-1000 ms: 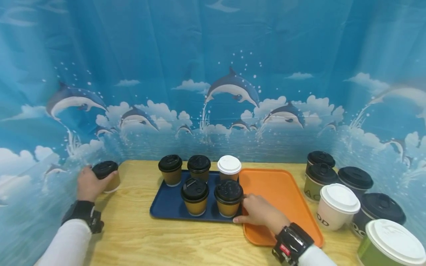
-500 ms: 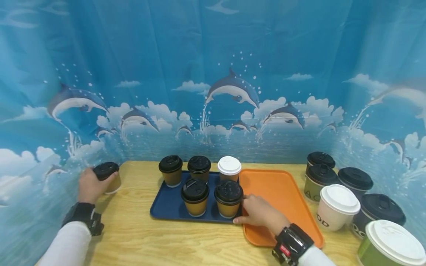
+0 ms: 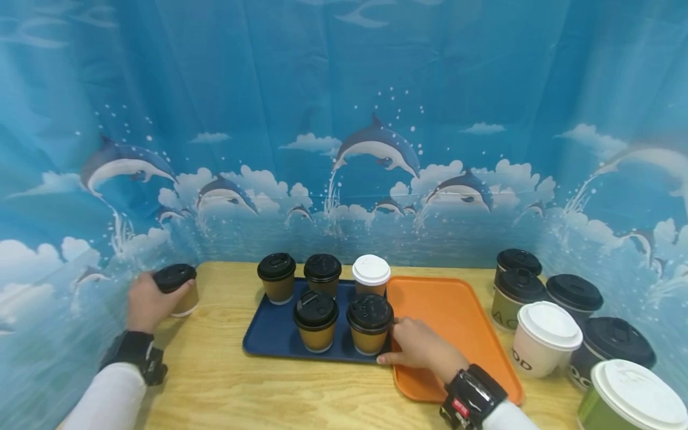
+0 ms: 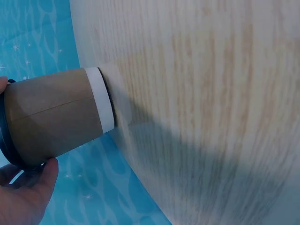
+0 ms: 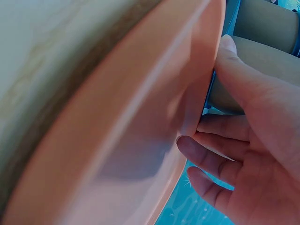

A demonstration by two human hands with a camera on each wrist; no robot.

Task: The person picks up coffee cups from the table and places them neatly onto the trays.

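Leftward, at the far left end of the worktop (image 3: 242, 397), the left hand (image 3: 146, 303) grips a brown cup (image 3: 186, 297) by its upper part, fingers and thumb around it near the black lid (image 3: 174, 276). Cup lies to the right of the palm, well left of the blue tray (image 3: 269, 335); base at the worktop, contact uncertain. Right hand (image 3: 421, 348) has its fingers loosely bent and parted from the thumb, touching where the blue tray meets the orange tray (image 3: 441, 304). Just left of these fingers: the near right cup (image 3: 369, 339), black-lidded, upright on the blue tray.
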